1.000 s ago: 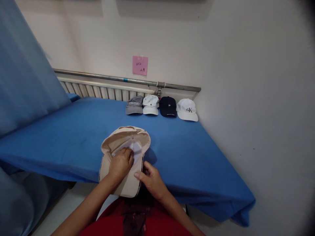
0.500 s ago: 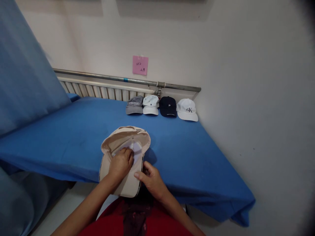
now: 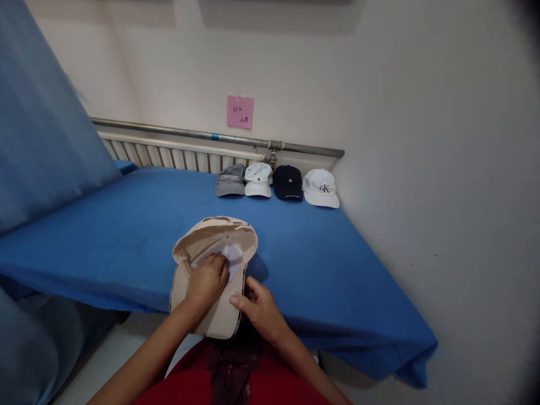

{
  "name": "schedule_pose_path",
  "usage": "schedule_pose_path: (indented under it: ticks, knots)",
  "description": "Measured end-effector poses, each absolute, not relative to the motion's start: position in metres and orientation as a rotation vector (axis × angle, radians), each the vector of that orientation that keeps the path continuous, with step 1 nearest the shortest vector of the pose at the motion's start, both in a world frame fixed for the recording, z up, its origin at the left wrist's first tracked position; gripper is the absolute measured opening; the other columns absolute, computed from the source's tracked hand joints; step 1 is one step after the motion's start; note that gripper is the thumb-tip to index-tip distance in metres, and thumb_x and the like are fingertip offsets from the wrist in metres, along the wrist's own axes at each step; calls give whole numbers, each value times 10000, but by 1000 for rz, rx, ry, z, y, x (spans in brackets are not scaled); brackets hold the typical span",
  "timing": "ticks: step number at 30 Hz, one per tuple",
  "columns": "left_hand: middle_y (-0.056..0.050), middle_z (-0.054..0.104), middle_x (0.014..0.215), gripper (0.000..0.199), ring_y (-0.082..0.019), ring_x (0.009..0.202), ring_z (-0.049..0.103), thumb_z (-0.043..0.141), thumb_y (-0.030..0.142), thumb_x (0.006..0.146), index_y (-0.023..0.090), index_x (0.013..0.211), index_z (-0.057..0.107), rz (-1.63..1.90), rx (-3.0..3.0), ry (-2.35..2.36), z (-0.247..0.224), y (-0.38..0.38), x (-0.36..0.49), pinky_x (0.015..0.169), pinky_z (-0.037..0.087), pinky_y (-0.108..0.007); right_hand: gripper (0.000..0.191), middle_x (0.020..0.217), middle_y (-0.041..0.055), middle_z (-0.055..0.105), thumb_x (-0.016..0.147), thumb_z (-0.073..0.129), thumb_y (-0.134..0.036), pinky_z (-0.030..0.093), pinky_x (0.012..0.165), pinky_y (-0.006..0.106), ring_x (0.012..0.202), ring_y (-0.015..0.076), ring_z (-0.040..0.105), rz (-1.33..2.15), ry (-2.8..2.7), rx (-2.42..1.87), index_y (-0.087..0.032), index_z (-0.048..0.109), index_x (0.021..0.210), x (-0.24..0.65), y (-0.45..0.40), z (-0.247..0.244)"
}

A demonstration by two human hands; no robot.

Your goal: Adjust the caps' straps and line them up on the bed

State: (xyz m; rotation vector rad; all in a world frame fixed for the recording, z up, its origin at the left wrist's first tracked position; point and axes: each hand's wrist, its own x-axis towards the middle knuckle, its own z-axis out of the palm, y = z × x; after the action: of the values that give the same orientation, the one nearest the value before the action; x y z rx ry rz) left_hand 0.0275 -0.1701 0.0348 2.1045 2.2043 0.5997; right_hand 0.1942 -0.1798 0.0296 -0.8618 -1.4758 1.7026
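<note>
A beige baseball cap (image 3: 219, 315) is held upside down over the near edge of the bed, its hollow crown facing me and its brim pointing towards my body. My left hand (image 3: 207, 281) reaches into the crown with its fingers curled against the pale lining. Its fingertips are partly hidden, so what they pinch does not show. On the right edge of the brim, my right hand (image 3: 264, 309) grips with the thumb on top and the fingers underneath.
Along the bed's far edge stand a grey cap (image 3: 230, 181), a white patterned cap (image 3: 258, 181), a black cap (image 3: 288, 183) and a white lettered cap (image 3: 320, 188). Blue cloth (image 3: 307, 253) covers the bed. Behind are a radiator (image 3: 169, 154) and a metal pipe (image 3: 177, 131); a curtain (image 3: 46, 129) hangs left.
</note>
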Motion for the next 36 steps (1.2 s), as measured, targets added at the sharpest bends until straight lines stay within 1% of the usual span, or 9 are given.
schedule_pose_path:
  ticks: [6,14,19,26,31,36]
  knots:
    - [-117,693,997,252,-241,911,641,417,181,948,161,981,666,608,2123,2191,34,-170,27,796,455,-336,271,878,11,675,717,718,-382,479,763,316,832,186,613,1689,-1493,-873,-201,625,897,194,-180,30]
    - [-138,691,998,267,-268,913,646,405,181,953,130,1018,659,632,2132,2193,33,-171,27,795,462,-363,269,870,10,673,714,718,-383,478,758,320,813,183,606,1693,-1490,-865,-204,613,886,194,-180,30]
    - [-132,690,1004,259,-258,922,647,415,179,951,133,1031,657,636,2137,2191,33,-171,27,802,461,-354,288,868,10,669,702,723,-391,470,752,312,816,182,604,1700,-1477,-871,-200,617,890,194,-180,31]
    - [-124,690,970,241,-255,894,644,420,164,940,143,955,660,636,2137,2191,32,-170,27,783,458,-352,305,875,10,662,697,724,-401,472,764,317,832,186,598,1707,-1477,-868,-192,611,887,194,-180,30]
    - [-124,693,975,236,-248,894,647,427,163,943,142,958,661,634,2130,2191,32,-170,26,782,458,-345,302,879,13,662,701,730,-408,477,772,326,825,186,597,1702,-1489,-860,-196,607,879,194,-179,28]
    - [-121,692,969,224,-247,887,651,436,166,945,142,945,659,631,2120,2203,34,-171,27,770,458,-343,290,864,10,656,702,724,-393,468,748,318,809,182,592,1703,-1487,-860,-195,607,878,194,-179,28]
